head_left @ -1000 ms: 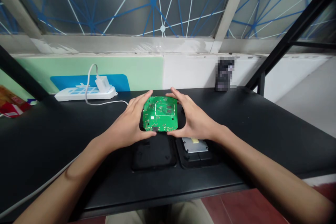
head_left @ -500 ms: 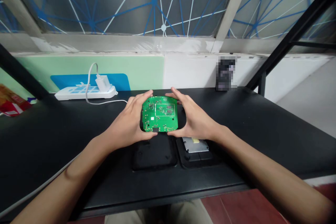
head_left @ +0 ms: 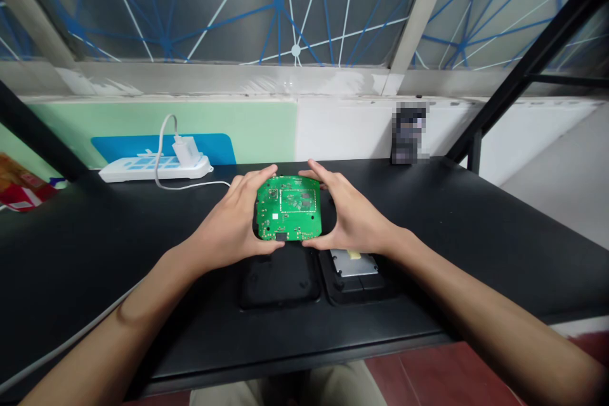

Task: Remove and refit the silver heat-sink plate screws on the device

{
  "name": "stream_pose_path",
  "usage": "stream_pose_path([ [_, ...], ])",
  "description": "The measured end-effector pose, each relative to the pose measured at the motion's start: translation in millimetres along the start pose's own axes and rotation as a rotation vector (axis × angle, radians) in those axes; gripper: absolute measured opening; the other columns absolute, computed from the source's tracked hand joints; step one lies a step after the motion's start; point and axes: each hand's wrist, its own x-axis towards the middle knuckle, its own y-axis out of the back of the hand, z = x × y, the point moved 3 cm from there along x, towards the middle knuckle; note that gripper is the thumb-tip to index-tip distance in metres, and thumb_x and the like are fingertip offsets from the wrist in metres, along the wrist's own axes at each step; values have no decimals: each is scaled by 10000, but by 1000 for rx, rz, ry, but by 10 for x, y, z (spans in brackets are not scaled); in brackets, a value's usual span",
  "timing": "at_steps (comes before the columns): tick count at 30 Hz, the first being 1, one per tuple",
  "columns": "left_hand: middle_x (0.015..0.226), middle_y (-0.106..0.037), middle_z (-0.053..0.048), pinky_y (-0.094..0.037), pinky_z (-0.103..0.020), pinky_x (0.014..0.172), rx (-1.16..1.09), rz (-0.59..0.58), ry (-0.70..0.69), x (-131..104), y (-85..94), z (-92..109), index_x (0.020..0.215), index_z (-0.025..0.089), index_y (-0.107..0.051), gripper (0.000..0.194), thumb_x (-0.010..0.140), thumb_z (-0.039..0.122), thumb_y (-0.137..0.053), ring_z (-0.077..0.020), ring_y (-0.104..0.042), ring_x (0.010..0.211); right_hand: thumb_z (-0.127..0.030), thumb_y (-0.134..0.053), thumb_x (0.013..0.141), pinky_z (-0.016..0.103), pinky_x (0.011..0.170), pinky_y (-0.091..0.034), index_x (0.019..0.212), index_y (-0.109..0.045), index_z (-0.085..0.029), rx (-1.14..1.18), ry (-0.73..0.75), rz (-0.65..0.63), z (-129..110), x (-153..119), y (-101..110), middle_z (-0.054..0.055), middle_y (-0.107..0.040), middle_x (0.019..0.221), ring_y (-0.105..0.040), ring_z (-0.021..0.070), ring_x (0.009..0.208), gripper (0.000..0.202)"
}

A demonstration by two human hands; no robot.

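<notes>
A green circuit board [head_left: 290, 208] is held up between my two hands, its flat face tilted toward me. My left hand [head_left: 238, 219] grips its left side, thumb along the bottom edge and fingers at the top. On the opposite side my right hand [head_left: 352, 212] holds it the same way. Below the board a black plastic cover [head_left: 283, 282] lies on the table. Just right of it rests a second black housing half [head_left: 366, 290], with a silver metal plate [head_left: 354, 264] bearing a yellow patch. My right hand hides part of that plate.
A white power strip [head_left: 143, 169] with a plugged-in charger [head_left: 187, 151] stands at the back left of the black table [head_left: 476, 228]. Its cable runs behind my left hand. A red packet [head_left: 23, 187] lies far left. A pixelated dark object [head_left: 408, 134] leans against the wall.
Both hands keep their hold on the circuit board. The board has shifted very slightly down and left; everything else looks the same.
</notes>
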Motion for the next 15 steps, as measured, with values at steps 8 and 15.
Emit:
stream_pose_path([
  [8, 1471, -449, -198, -417, -609, 1111, 20, -5, 3, -6, 14, 20, 1568, 222, -152, 1203, 638, 339, -906, -423, -476, 1326, -513, -857, 656, 599, 1074, -478, 1619, -34, -232, -5, 14, 11, -11, 10, 13, 175, -478, 1526, -511, 374, 1322, 1297],
  [15, 1469, -450, -201, -416, -595, 1120, 32, -5, 4, -3, 27, 23, 1562, 214, -164, 1202, 632, 331, -917, -412, -468, 1332, -490, -857, 670, 594, 1089, -479, 1618, -15, -261, 5, 14, 10, -4, 5, -14, 162, -456, 1539, -489, 369, 1354, 1288],
])
